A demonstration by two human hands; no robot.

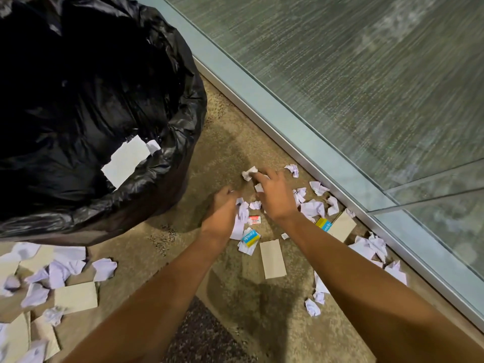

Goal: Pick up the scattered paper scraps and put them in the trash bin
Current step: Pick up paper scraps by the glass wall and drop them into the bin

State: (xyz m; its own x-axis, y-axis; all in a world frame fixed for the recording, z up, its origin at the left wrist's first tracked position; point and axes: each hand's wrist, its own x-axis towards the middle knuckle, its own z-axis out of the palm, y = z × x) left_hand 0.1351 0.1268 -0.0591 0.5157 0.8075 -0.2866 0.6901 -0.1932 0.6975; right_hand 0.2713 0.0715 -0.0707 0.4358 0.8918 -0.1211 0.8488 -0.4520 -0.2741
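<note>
I see both bare forearms stretched over a speckled tan floor, rough and grainy, bounded on the right by a smooth metal sill and a glass pane. My right hand has its fingers spread and curled down, the fingertips touching a crumpled white scrap; another small white piece shows under the thumb side, and I cannot tell whether either is actually pinched. My left hand is loosely curled just beside a creased white scrap; whether it holds anything I cannot tell. The paper scraps lie scattered between the hands and the sill, wrinkled and pale lilac-white, mixed with flat rectangular beige cards. A blue-and-yellow wrapper reads "apsara"; a second, similar one lies near the sill, and a small red-and-white label is too blurred to read. The trash bin, lined with glossy, wrinkled black plastic, stands at upper left with a flat white sheet inside its rim. More crumpled scraps and cards lie at lower left.
</note>
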